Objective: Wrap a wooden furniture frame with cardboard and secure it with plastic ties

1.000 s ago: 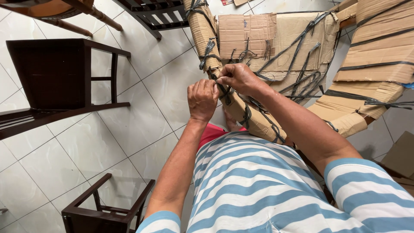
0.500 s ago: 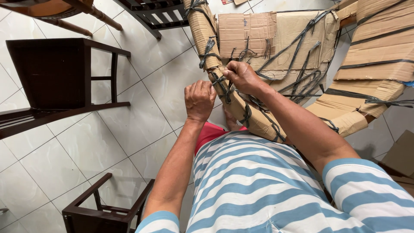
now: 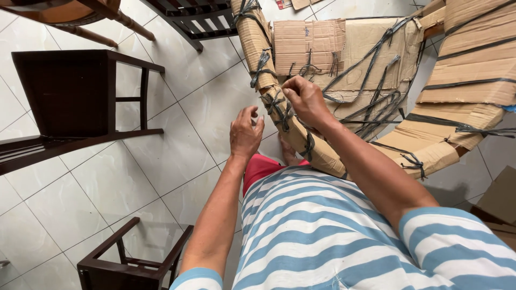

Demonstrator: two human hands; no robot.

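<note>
A long piece wrapped in brown cardboard (image 3: 317, 147) and tied with dark grey straps slants in front of me. My right hand (image 3: 305, 99) pinches a dark strap knot (image 3: 277, 104) on that wrapped piece. My left hand (image 3: 245, 134) hovers just left of it, fingers loosely curled, touching nothing that I can see. More cardboard-wrapped furniture (image 3: 371, 48) with loose straps stands behind. My striped blue and white shirt fills the bottom of the head view.
A dark wooden chair (image 3: 80, 96) stands at the left on the white tiled floor (image 3: 177, 150). A small dark wooden frame (image 3: 129, 263) sits at bottom left. Another dark slatted piece (image 3: 193, 16) is at the top. A wrapped armrest (image 3: 462, 107) lies at right.
My left hand has let go of the strap and drawn back to the left and down. My right hand stays on the knot, shifted slightly up the wrapped piece.
</note>
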